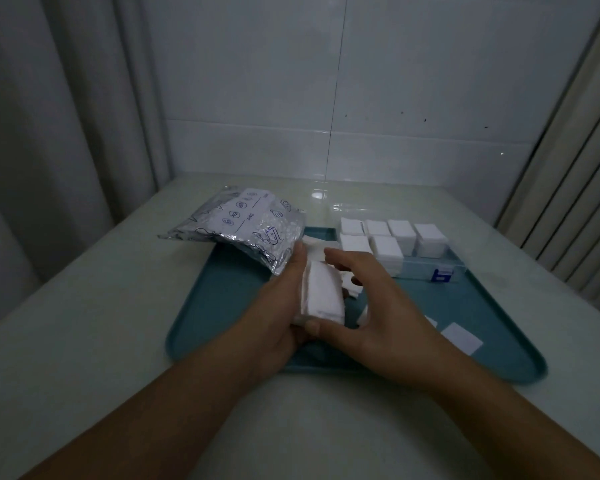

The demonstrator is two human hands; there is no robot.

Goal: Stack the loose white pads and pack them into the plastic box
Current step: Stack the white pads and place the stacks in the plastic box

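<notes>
A stack of white pads (323, 296) stands on edge over the teal tray (222, 306). My left hand (278, 313) holds the stack from the left side. My right hand (371, 306) holds it from the right, thumb at its near end and fingers curled over the far end. The clear plastic box (426, 268) sits at the tray's back right with several stacks of pads (388, 240) in it. Loose pads (461, 336) lie on the tray to the right of my right hand, and more show behind the hands.
A crinkled silver foil bag (246, 230) with printed icons lies at the tray's back left, partly over its rim. The tray rests on a pale glossy table (84, 323). A tiled wall is behind, curtains on both sides.
</notes>
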